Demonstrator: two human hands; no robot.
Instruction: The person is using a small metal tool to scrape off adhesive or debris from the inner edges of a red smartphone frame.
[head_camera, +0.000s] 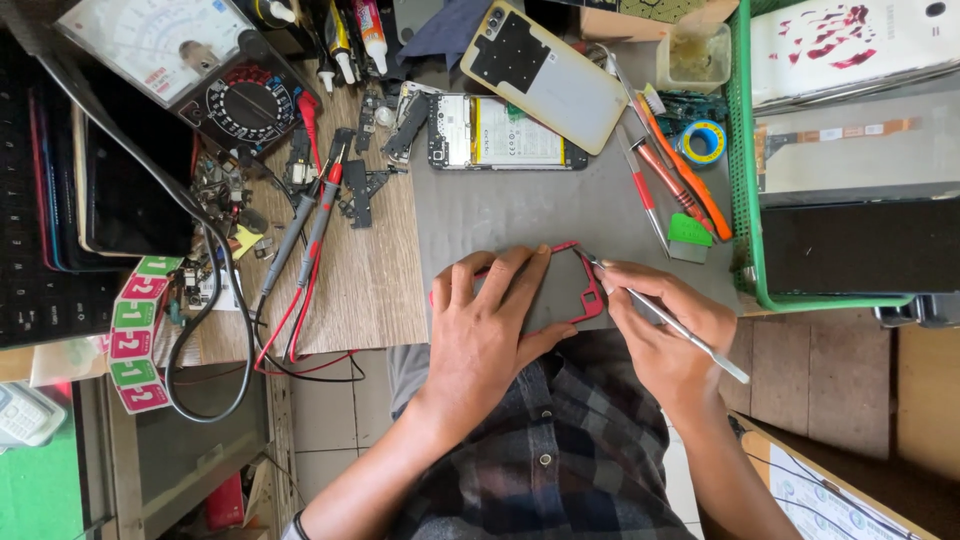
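Beyond the red phone frame (588, 290) lies an opened phone (500, 132) beside screwdrivers (668, 180).

Left hand (487, 335) pressing red phone frame (590, 297), right hand (665, 335) gripping metal pry tool (690, 338)
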